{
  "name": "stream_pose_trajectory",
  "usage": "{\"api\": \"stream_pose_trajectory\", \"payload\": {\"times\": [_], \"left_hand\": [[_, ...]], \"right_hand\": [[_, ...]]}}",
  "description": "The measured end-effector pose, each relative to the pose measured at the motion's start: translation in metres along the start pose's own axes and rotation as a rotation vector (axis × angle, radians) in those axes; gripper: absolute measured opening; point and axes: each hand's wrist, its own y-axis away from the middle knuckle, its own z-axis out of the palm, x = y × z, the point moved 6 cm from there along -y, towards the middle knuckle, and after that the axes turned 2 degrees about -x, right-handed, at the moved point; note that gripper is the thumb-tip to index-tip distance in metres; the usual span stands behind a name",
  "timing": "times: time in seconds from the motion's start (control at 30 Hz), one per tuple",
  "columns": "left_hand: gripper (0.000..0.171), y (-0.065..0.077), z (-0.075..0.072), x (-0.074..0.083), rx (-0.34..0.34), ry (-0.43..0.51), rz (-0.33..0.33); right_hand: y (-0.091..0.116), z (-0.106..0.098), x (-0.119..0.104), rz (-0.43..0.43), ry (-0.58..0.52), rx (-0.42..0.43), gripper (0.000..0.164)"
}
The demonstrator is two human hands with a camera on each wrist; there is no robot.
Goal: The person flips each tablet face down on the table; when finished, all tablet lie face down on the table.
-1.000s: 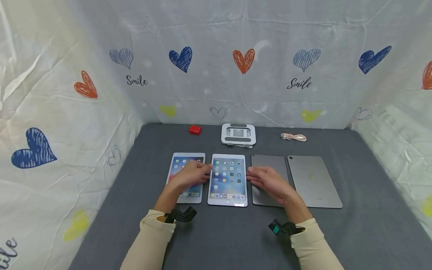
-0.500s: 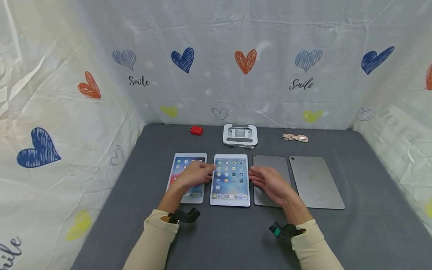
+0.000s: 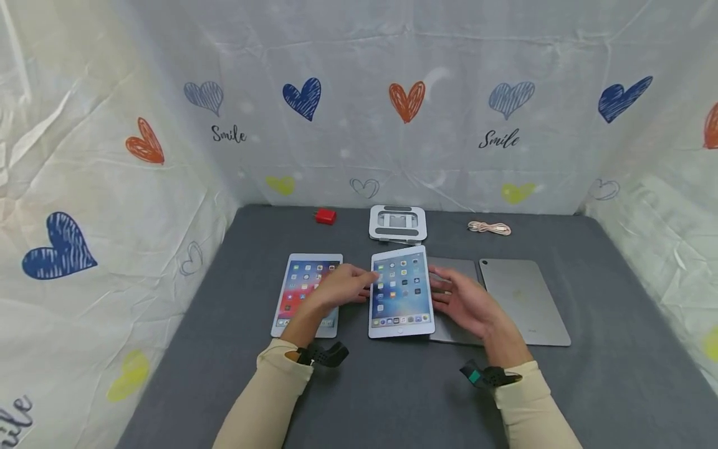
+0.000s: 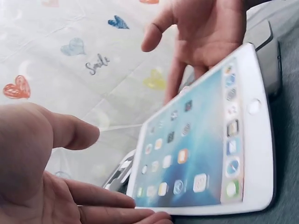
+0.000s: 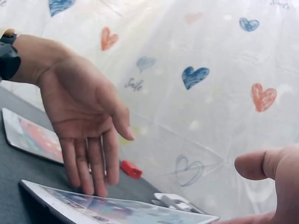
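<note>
A white tablet with a lit screen (image 3: 401,293) is tilted between my two hands, partly covering a dark grey tablet (image 3: 449,329). My left hand (image 3: 344,285) touches its left edge with fairly straight fingers; in the left wrist view the thumb is off the glass. On the other side, my right hand (image 3: 468,302) has its fingers extended at the right edge, some hidden behind the tablet. The right wrist view shows that thumb (image 5: 254,165) raised clear of it. A second white tablet (image 3: 297,287), screen lit, lies flat under my left forearm.
A silver-grey tablet (image 3: 527,305) lies back up at the right. Along the table's far side are a red charger plug (image 3: 325,216), a folded white stand (image 3: 398,224) and a bundled pale cable (image 3: 490,228). A heart-printed sheet (image 3: 359,125) surrounds the grey table (image 3: 392,399).
The middle white tablet has come up off its flat place, turned slightly and shifted right over the dark grey tablet. Both hands moved right with it.
</note>
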Motion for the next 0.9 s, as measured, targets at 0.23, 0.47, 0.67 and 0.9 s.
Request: {"api": "stream_pose_trajectory", "payload": {"times": [0.23, 0.47, 0.67, 0.9], "left_hand": [[0.056, -0.008, 0.015, 0.017, -0.077, 0.082, 0.053], [0.050, -0.002, 0.025, 0.053, -0.127, 0.138, 0.185], [0.051, 0.004, 0.039, 0.078, -0.218, 0.190, 0.235], [0.053, 0.014, 0.038, 0.087, -0.182, 0.176, 0.259]], "right_hand": [[0.019, -0.021, -0.015, -0.101, 0.130, 0.038, 0.067], [0.038, -0.024, -0.034, -0.146, 0.231, 0.078, 0.072], [0.041, 0.001, -0.048, -0.188, 0.328, 0.089, 0.066], [0.038, 0.032, -0.051, -0.203, 0.384, 0.118, 0.063]]}}
